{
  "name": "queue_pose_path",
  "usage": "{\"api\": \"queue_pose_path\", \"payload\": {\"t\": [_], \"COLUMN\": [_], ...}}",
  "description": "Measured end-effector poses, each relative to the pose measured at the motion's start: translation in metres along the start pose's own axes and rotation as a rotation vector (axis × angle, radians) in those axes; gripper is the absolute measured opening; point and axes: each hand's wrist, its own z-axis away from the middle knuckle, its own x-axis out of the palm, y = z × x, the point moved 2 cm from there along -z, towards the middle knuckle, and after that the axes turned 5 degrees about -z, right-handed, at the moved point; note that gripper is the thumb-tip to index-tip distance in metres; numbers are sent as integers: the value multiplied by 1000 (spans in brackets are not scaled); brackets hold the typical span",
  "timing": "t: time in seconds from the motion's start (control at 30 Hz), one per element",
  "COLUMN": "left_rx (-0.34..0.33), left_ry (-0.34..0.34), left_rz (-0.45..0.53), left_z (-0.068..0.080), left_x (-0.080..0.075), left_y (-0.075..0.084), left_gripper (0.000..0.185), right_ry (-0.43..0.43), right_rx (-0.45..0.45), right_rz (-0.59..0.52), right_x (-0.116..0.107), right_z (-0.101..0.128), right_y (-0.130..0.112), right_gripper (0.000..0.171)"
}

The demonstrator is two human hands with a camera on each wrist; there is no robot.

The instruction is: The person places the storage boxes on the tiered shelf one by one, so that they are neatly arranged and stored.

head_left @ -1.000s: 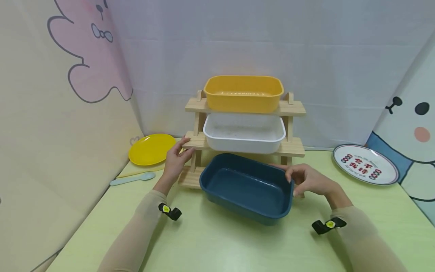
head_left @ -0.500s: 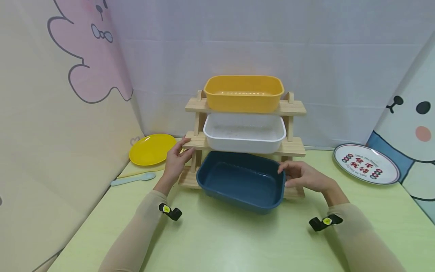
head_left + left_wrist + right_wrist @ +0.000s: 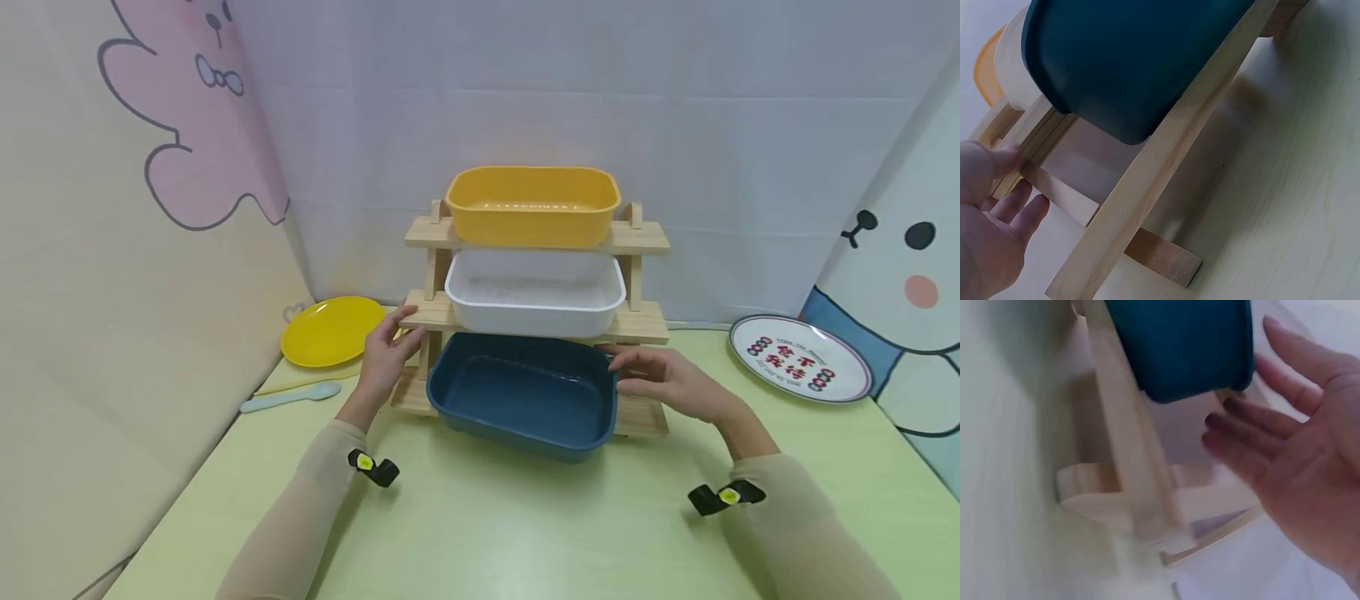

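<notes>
My left hand (image 3: 385, 360) grips the left end of the middle board of a three-tier wooden shelf rack (image 3: 651, 323); in the left wrist view thumb and fingers (image 3: 1030, 215) lie around that board. A dark blue rectangular bin (image 3: 525, 400) sits on the lowest board (image 3: 1147, 181), slightly skewed, its right front corner jutting out toward me. At its right end is my right hand (image 3: 671, 385), fingertips right at the rim. The right wrist view shows these fingers (image 3: 1285, 381) mostly straight beside the bin's end wall.
A yellow bin (image 3: 534, 229) stands on the top board and a white bin (image 3: 536, 321) on the middle one. To the left lie a yellow plate (image 3: 333, 332) and a pale blue spoon (image 3: 292, 397). A white plate with red characters (image 3: 801, 358) leans at the right.
The blue bin has slid left and back onto the lowest board, turning straighter. My right hand followed it left, and its fingers have loosened. The left hand stays on the rack.
</notes>
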Motion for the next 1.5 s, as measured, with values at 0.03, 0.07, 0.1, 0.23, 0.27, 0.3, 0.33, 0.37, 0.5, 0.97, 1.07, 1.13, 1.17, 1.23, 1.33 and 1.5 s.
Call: {"api": "queue_pose_path", "payload": {"t": [0.03, 0.07, 0.1, 0.23, 0.27, 0.3, 0.33, 0.37, 0.5, 0.97, 1.07, 1.13, 1.17, 1.23, 1.33, 1.5], "left_rx": [-5, -9, -10, -3, 0, 4, 6, 7, 5, 18, 25, 31, 34, 36, 42, 42], "left_ry": [2, 2, 1, -3, -3, -4, -4, -4, 1, -5, -10, -12, -13, -11, -9, -5], "left_rz": [1, -2, -3, -2, -4, -4, -4, -5, -7, 15, 29, 37, 40, 44, 41, 39], "left_z": [1, 1, 1, 1, 0, 0, 0, -1, -1, 0, -1, -1, -2, -2, -2, -1], "left_x": [0, 0, -1, -1, -1, -1, -1, 0, -1, -1, -2, -2, -2, -2, -1, -1], "left_y": [0, 0, 1, 1, 0, 0, 0, -1, -2, 0, -1, -2, -2, -2, -2, -3], "left_gripper": [44, 44, 44, 44, 44, 44, 44, 43, 44, 43, 44, 44, 44, 43, 42, 42], "right_ry": [11, 19, 26, 44, 46, 44, 41, 36, 22, 77, 88, 96, 99, 103, 108, 116], "right_rx": [8, 7, 5, -22, -23, -12, -2, 8, 54, 103, 117, 113, 108, 94, 72, 33], "right_rz": [61, 121, 187, 415, 444, 468, 484, 490, 515, 542, 539, 528, 521, 499, 462, 399], "right_x": [2, 4, 7, 24, 30, 35, 40, 44, 59, 63, 59, 57, 55, 53, 48, 43], "right_z": [0, 1, 1, 4, 5, 6, 7, 7, 10, 10, 10, 10, 10, 11, 10, 10], "right_y": [-5, -10, -16, -42, -48, -53, -57, -60, -65, -54, -52, -51, -50, -49, -45, -34], "right_gripper": [22, 22, 23, 29, 31, 33, 37, 40, 56, 47, 47, 46, 45, 42, 38, 33]}}
